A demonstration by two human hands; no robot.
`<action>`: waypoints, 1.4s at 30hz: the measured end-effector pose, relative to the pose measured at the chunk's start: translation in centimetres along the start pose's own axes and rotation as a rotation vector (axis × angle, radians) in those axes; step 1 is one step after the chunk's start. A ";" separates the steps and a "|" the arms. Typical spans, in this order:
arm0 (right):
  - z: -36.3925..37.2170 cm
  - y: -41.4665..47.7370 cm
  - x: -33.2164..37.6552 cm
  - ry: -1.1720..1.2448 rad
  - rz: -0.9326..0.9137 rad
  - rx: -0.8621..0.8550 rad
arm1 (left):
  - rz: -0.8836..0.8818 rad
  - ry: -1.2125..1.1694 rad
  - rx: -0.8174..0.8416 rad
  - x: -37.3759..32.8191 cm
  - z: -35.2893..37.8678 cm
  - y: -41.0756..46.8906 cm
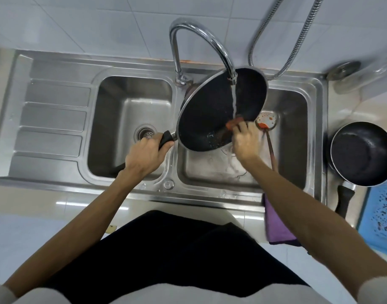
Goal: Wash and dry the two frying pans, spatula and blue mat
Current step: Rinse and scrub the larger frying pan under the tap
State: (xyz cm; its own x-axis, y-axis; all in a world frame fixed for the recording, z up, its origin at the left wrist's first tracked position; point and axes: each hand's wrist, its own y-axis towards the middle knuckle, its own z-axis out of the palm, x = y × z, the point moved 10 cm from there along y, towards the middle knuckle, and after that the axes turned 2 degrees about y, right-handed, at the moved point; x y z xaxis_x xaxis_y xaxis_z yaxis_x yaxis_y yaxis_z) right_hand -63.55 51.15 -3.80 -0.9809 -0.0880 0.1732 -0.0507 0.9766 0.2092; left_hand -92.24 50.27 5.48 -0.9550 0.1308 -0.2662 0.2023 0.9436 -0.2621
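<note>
A large black frying pan (212, 110) is tilted over the right basin under running water. My left hand (145, 154) grips its black handle. My right hand (246, 142) holds an orange-red sponge (233, 123) against the pan's inner wall. A spatula (268, 126) with a metal head smeared with red sauce and a brown handle lies in the right basin, partly behind my right hand. A smaller black frying pan (361, 153) sits on the counter at the right, resting on the blue mat (383, 213).
The steel double sink (56, 110) has a left basin with a drain and a ribbed drainboard further left. A curved tap (199, 34) pours water. A purple cloth (275, 224) hangs over the sink's front edge. A metal hose (297, 40) runs up the tiled wall.
</note>
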 end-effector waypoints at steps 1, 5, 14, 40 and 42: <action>0.8 -1.1 1.1 0.050 0.031 0.036 | -0.001 0.013 -0.011 -0.2 -0.2 0.2; 2.8 -4.0 6.3 0.258 0.157 0.183 | 0.015 0.019 -0.028 -0.5 -0.7 0.8; 4.3 -3.5 2.1 -0.034 0.012 0.331 | 0.020 0.062 0.045 1.3 -0.1 1.1; -5.6 8.1 3.6 0.186 0.299 -0.039 | 0.053 -0.247 0.237 -0.6 4.1 1.1; -4.3 7.2 7.9 0.193 0.064 0.039 | 0.066 -0.250 0.235 -1.0 4.2 1.2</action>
State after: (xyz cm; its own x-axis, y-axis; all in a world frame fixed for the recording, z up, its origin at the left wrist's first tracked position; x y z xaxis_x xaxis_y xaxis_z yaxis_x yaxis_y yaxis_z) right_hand -70.89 56.67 3.26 -0.9283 -0.0582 0.3673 -0.0005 0.9879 0.1553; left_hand -90.12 49.94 1.53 -0.8616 0.0834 -0.5006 0.3339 0.8359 -0.4356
